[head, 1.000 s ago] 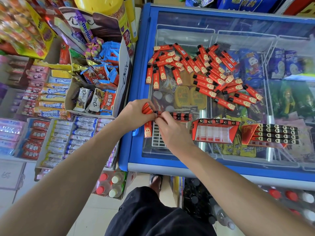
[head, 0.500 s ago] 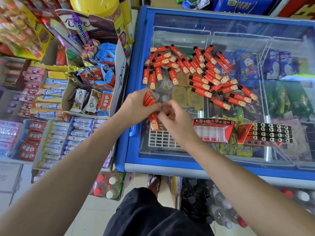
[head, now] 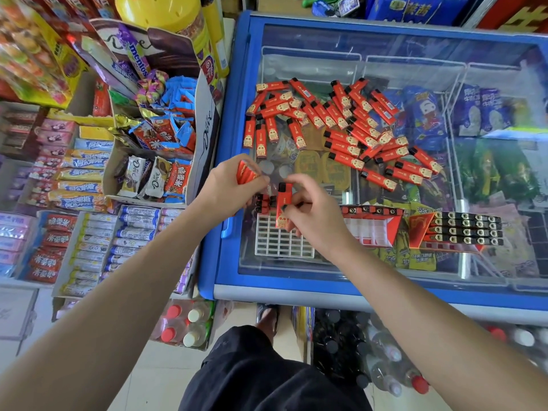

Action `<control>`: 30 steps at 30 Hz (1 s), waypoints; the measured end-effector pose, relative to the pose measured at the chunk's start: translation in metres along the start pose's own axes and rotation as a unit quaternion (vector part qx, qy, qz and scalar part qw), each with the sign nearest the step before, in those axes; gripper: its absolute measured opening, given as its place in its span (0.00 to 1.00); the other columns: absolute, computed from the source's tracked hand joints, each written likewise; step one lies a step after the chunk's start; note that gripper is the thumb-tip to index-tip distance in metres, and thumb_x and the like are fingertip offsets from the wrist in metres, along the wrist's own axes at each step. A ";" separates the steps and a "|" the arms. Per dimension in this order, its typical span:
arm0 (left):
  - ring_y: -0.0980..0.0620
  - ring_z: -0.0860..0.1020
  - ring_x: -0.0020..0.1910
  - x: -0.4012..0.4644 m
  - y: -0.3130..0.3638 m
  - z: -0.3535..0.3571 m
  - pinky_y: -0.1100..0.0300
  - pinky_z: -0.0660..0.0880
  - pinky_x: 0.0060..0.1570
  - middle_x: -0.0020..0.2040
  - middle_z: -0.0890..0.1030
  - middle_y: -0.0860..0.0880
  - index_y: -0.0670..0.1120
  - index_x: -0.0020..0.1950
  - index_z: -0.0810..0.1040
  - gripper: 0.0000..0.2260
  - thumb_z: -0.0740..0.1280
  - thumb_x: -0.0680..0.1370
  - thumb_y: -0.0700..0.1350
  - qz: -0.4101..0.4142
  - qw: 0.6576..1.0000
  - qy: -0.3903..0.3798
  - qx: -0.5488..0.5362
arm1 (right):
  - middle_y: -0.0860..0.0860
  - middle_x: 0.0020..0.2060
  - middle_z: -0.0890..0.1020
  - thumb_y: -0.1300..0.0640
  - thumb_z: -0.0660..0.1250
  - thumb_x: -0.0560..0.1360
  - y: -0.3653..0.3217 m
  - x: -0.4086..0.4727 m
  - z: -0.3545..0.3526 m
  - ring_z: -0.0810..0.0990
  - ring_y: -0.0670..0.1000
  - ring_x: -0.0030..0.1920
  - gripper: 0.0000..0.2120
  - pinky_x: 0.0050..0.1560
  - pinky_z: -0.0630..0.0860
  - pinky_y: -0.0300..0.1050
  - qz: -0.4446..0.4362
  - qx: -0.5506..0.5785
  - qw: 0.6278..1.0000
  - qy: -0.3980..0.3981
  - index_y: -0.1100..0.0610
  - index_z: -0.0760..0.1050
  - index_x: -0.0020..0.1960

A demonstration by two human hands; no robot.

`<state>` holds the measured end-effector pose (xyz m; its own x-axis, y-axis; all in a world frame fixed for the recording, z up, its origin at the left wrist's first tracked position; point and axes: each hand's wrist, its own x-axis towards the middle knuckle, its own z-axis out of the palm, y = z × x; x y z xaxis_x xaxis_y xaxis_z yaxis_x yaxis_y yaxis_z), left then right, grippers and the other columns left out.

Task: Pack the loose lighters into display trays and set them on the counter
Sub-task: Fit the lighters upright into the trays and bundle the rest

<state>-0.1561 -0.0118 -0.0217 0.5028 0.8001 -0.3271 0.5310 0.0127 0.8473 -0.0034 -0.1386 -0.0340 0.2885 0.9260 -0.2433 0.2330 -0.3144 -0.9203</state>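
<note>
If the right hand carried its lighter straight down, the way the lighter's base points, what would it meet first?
Probably the white grid tray lying on the freezer lid. The right hand pinches the single lighter upright just above the tray's far rows, though the exact cell is unclear.

My arms are bare from the edge of the view down to the wrists, with no sleeve, watch or band on either one. My left hand (head: pixel 229 185) and right hand (head: pixel 315 216) wear no gloves or rings (fingers (head: pixel 292 200) bare). Below them I wear dark, near-black shorts (head: pixel 267 378) and a dark sandal (head: pixel 268 317).
</note>
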 end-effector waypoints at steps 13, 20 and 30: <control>0.60 0.76 0.27 -0.005 -0.026 0.006 0.70 0.69 0.25 0.38 0.78 0.50 0.45 0.51 0.77 0.09 0.74 0.77 0.46 -0.036 0.994 -0.031 0.094 | 0.55 0.48 0.78 0.66 0.69 0.77 0.034 -0.004 0.015 0.77 0.54 0.34 0.05 0.30 0.77 0.54 -0.208 -0.302 0.930 0.038 0.61 0.75 0.52; 0.55 0.77 0.31 -0.003 -0.034 0.008 0.62 0.73 0.33 0.38 0.79 0.50 0.47 0.49 0.76 0.10 0.75 0.76 0.49 -0.035 0.994 -0.026 0.096 | 0.55 0.47 0.74 0.66 0.66 0.79 0.042 -0.001 0.027 0.74 0.57 0.31 0.02 0.26 0.75 0.53 -0.228 -0.333 0.914 0.040 0.62 0.75 0.51; 0.59 0.76 0.24 -0.009 -0.023 0.010 0.69 0.71 0.24 0.35 0.80 0.43 0.41 0.50 0.75 0.17 0.73 0.78 0.53 -0.049 0.997 -0.007 0.063 | 0.56 0.46 0.76 0.65 0.67 0.79 0.044 -0.001 0.029 0.76 0.55 0.32 0.05 0.26 0.76 0.51 -0.242 -0.399 0.883 0.039 0.63 0.80 0.53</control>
<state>-0.1663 -0.0255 -0.0425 0.4532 0.7906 -0.4119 0.6589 0.0142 0.7521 -0.0204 -0.1469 -0.0827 0.0310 0.9849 0.1702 0.9187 0.0390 -0.3931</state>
